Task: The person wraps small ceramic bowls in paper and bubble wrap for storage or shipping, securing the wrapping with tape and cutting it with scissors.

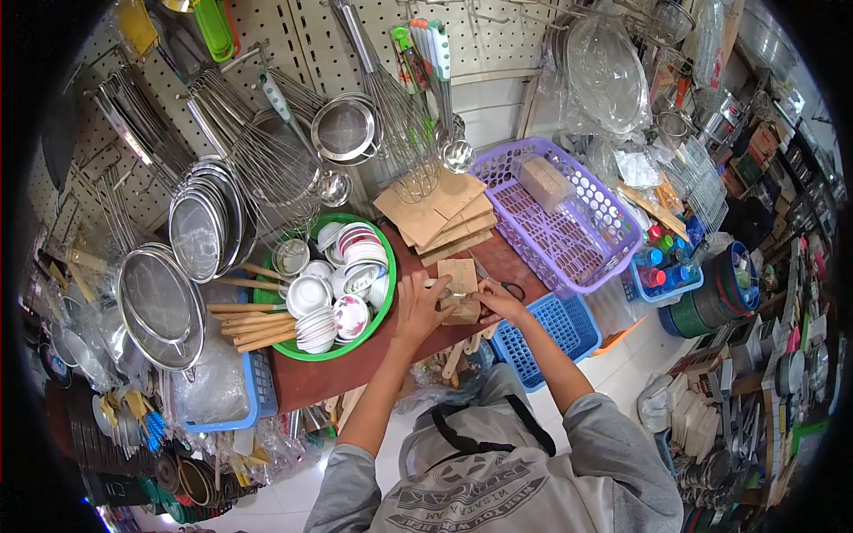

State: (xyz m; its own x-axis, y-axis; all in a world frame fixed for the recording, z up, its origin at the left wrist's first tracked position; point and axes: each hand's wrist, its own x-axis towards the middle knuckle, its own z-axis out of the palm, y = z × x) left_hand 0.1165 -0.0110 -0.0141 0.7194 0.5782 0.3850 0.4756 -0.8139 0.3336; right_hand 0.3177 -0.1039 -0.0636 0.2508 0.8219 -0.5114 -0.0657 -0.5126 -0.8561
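Observation:
A small brown cardboard box (459,277) lies at the front of the dark red tabletop (371,366), between my two hands. My left hand (419,306) grips its left side, fingers curled over the edge. A small pale round thing by those fingers is too small to make out. My right hand (501,302) has bent fingers pressed against the right side of the box. Scissors (508,288) with dark handles lie just beyond my right hand. Behind the box is a stack of flat brown cardboard pieces (434,213).
A green basin (388,306) of bowls stands left, beside wooden handles (259,327). To the right are a purple basket (569,282) holding a wrapped block (545,184), and a lower blue basket (562,330). Strainers (162,306) and whisks (400,133) hang from the pegboard.

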